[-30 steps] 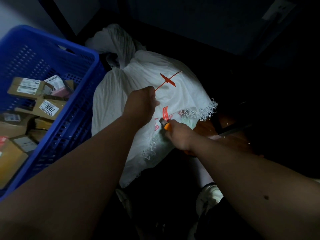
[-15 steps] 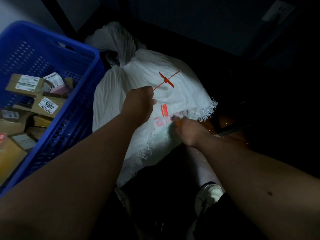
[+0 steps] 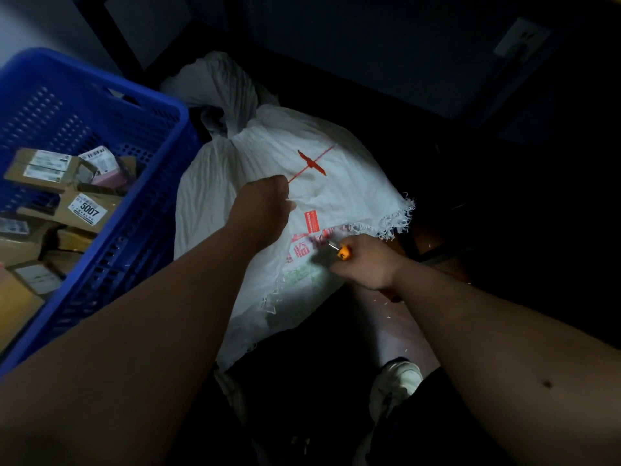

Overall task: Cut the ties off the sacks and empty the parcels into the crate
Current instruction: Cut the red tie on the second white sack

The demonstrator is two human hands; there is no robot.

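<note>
Down on the dark floor we have the white woven sack (image 3: 268,183) lying just right of our blue plastic crate (image 3: 111,210), its frayed mouth turned toward the right. Cardboard parcels (image 3: 64,196) with printed labels already sit piled inside the crate. Our left hand (image 3: 262,206) is fisted on the sack's cloth, fingers curled round the end of the red plastic tie (image 3: 311,164), which runs up from the fist. Our right hand (image 3: 364,262) grips an orange-handled cutter (image 3: 339,249), its blade tip at the sack's red print.
</note>
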